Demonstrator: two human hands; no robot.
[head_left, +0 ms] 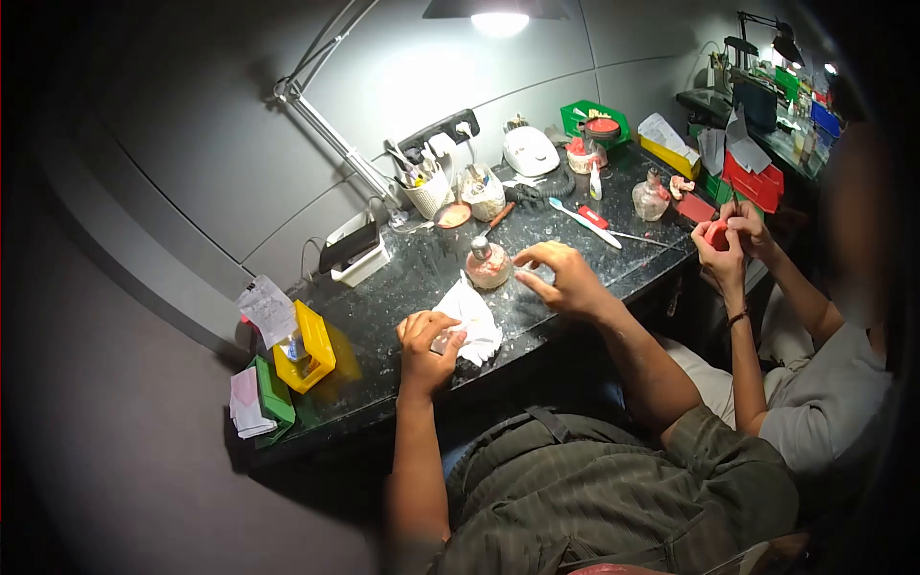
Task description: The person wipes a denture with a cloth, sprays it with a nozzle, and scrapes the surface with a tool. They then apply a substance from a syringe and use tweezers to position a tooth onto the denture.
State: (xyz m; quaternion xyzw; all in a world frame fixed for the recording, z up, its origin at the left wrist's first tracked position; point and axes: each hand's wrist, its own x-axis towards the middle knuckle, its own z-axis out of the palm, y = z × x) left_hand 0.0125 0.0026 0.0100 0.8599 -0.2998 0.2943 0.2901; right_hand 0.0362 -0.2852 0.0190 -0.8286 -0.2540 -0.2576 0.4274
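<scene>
My left hand (pixel 430 347) rests at the left edge of a crumpled white cloth (pixel 473 321) near the front of the black bench. Its fingers are curled, and what lies between them is too small to make out. My right hand (pixel 563 278) hovers just right of a round glass burner (pixel 489 266) with a metal cap and pinkish stains. Thumb and forefinger are apart, with nothing visible between them. Behind the burner lies a tool with a red-brown handle (pixel 500 218).
A yellow bin (pixel 316 347) and green bin (pixel 276 398) stand at left. A white tray (pixel 362 266), tool cup (pixel 431 195), lamp arm (pixel 331 134) and toothbrush (pixel 586 223) are behind. At right, a co-worker's hands (pixel 733 235) hold a red piece near another burner (pixel 651 199).
</scene>
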